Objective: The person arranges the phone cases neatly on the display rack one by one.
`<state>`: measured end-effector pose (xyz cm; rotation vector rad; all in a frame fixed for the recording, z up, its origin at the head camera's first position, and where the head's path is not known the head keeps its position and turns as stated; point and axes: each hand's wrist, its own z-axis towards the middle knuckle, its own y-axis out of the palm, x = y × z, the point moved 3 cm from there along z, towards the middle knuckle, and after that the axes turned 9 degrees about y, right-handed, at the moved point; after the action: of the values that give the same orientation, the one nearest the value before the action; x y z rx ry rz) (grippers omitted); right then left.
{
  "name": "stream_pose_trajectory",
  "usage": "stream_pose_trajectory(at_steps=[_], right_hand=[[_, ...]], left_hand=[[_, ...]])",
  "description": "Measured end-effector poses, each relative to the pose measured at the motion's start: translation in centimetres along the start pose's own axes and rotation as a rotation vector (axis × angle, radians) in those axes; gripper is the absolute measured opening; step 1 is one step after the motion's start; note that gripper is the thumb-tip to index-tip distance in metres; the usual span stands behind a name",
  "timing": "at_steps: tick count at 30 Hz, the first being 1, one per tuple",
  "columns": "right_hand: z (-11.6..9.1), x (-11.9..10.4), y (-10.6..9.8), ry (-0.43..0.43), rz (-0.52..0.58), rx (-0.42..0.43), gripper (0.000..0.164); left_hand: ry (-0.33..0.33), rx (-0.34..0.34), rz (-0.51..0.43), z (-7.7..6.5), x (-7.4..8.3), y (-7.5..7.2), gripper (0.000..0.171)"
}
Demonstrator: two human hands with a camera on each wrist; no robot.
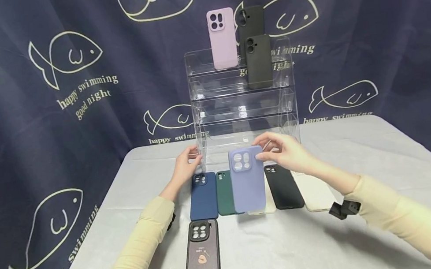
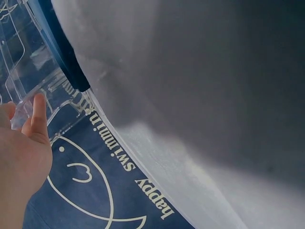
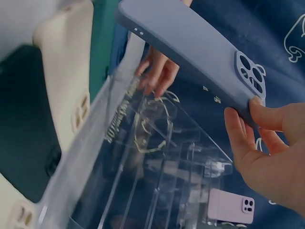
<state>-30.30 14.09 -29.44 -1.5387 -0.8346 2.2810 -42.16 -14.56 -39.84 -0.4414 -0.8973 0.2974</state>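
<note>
Between the thumb and fingers of my right hand (image 1: 283, 151) is a lavender-blue phone case (image 1: 248, 188), pinched near its camera corner. It hangs upright in front of the clear tiered display rack (image 1: 248, 137), and its camera cutout (image 3: 250, 74) shows in the right wrist view. My left hand (image 1: 186, 162) holds the rack's lower left edge; the left wrist view shows its fingers (image 2: 39, 112) against the clear plastic. A lilac case (image 1: 224, 47) and two black cases (image 1: 258, 65) stand in the rack's upper tiers.
Along the table, in front of the rack, lie blue (image 1: 203, 198), green (image 1: 226, 197), black (image 1: 284, 188) and cream (image 1: 314, 192) cases, with another pale one partly hidden. A dark patterned case (image 1: 202, 260) lies nearer. Behind hangs a fish-print curtain (image 1: 76, 101).
</note>
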Motion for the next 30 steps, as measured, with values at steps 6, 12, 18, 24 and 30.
stream_pose_trajectory(at_steps=[6, 12, 18, 24, 30], right_hand=[[1.3, -0.7, -2.0, 0.003, -0.055, 0.061, 0.033], [3.0, -1.4, -3.8, 0.015, -0.105, 0.126, 0.034], [5.3, -1.8, -5.5, 0.043, -0.086, 0.167, 0.033], [7.8, -2.2, -6.9, 0.05, 0.001, 0.188, 0.031], [9.7, -2.7, -8.2, 0.047, -0.021, 0.218, 0.032]], left_hand=[[0.037, -0.005, 0.03, 0.1, -0.1, 0.0, 0.039], [0.048, 0.001, 0.045, 0.1, -0.3, 0.0, 0.04], [0.031, 0.005, 0.037, -0.2, -0.4, -0.1, 0.039], [0.042, 0.034, 0.035, -0.2, -0.4, -0.2, 0.039], [0.034, 0.025, 0.043, -0.1, -0.3, 0.0, 0.04]])
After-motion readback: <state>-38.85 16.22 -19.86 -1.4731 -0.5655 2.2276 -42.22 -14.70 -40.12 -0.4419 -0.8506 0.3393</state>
